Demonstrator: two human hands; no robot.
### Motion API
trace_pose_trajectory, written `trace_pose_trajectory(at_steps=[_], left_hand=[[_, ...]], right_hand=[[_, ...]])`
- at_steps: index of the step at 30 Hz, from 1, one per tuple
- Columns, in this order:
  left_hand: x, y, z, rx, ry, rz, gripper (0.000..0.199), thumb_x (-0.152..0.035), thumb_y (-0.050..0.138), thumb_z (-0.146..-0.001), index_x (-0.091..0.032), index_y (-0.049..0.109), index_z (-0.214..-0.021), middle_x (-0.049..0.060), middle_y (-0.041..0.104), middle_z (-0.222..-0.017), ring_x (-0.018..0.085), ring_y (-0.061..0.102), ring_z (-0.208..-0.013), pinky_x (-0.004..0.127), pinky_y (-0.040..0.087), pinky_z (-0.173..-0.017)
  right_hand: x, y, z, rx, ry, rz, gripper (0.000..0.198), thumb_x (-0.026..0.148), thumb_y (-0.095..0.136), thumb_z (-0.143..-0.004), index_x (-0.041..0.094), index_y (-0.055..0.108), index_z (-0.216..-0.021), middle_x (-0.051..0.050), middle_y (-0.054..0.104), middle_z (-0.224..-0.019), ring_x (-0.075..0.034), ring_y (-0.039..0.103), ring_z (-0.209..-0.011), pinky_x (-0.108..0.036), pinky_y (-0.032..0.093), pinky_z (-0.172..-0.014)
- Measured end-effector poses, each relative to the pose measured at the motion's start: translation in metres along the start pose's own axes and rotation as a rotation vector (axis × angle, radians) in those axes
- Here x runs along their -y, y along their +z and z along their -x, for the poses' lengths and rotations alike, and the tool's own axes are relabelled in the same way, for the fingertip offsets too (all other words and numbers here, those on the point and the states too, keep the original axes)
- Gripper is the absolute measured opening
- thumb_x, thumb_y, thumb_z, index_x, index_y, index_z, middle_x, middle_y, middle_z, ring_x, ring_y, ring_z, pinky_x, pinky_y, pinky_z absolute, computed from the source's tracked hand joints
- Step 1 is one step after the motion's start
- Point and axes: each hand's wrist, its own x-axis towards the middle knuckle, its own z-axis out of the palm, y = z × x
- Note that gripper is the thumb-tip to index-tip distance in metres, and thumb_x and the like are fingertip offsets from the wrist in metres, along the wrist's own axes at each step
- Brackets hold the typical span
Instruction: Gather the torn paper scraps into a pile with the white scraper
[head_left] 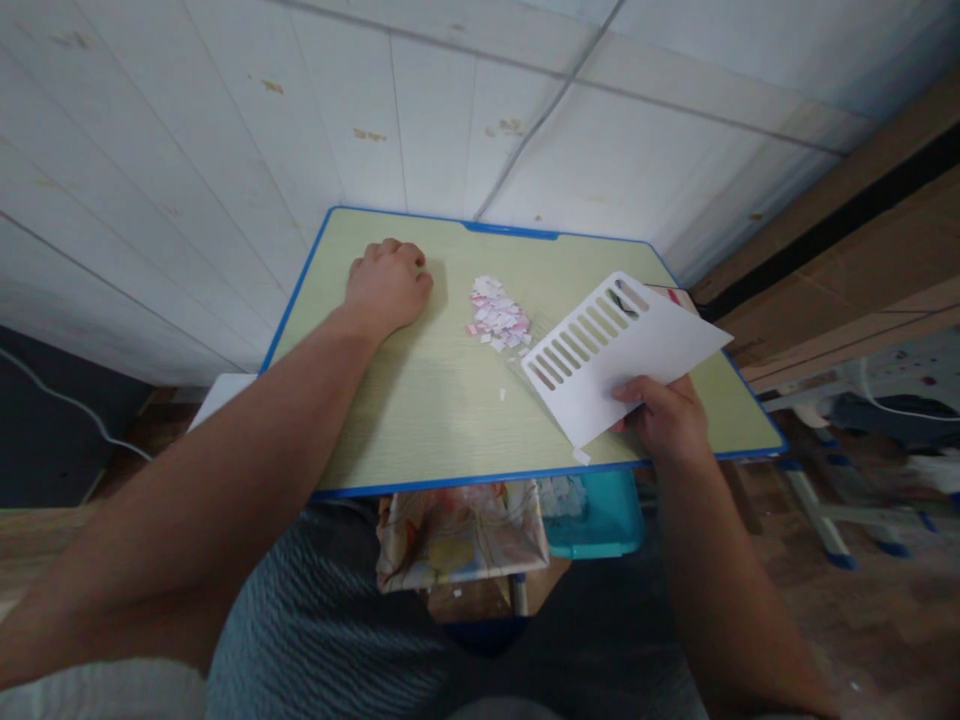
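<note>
My right hand [667,415] grips a white sheet [615,370] with a row of long rounded slots along its far-left edge. The thumb lies on top of the sheet, which is tilted over the right part of the table. Left of it, a small heap of paper scraps [499,315], white with pink marks, lies on the tabletop. My left hand [390,283] rests on the table's far left with its fingers curled under. Whether anything is inside those fingers is hidden. Single scraps [581,456] lie near the front edge.
The pale green table [420,420] has a blue rim and stands against a white panelled wall [450,120]. Below its front edge are a patterned box [465,555] and a turquoise tray [607,515] with white scraps. Cardboard boxes [840,240] stand at the right.
</note>
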Motion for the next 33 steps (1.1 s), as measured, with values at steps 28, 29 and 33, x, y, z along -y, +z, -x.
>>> trace_pose_trajectory(at_steps=[28,29,33], left_hand=[[-0.003,0.000,0.000,0.003,-0.007,0.025,0.047,-0.029,0.056,-0.112,-0.016,0.080,-0.150,0.023,0.071,-0.159,0.046,0.059,-0.155,0.064,0.047,-0.133],[-0.003,0.000,0.000,0.000,-0.006,0.028,0.047,-0.029,0.056,-0.112,-0.017,0.080,-0.150,0.023,0.071,-0.160,0.047,0.059,-0.155,0.065,0.047,-0.133],[-0.002,0.000,0.000,-0.008,-0.003,0.040,0.047,-0.029,0.057,-0.112,-0.020,0.080,-0.151,0.021,0.072,-0.159,0.047,0.059,-0.154,0.066,0.047,-0.133]], right_hand=[[0.017,0.026,-0.009,-0.130,-0.162,0.085,0.036,0.054,0.090,-0.089,0.022,0.076,-0.080,-0.009,0.083,-0.073,-0.017,0.065,-0.051,-0.032,0.054,-0.050],[0.019,0.028,-0.010,-0.119,-0.159,0.070,0.036,0.055,0.090,-0.088,0.022,0.077,-0.083,-0.008,0.084,-0.074,-0.017,0.065,-0.050,-0.032,0.054,-0.050],[0.025,0.038,-0.012,-0.061,-0.168,0.076,0.037,0.057,0.090,-0.088,0.022,0.077,-0.086,-0.009,0.085,-0.077,-0.016,0.063,-0.049,-0.031,0.053,-0.049]])
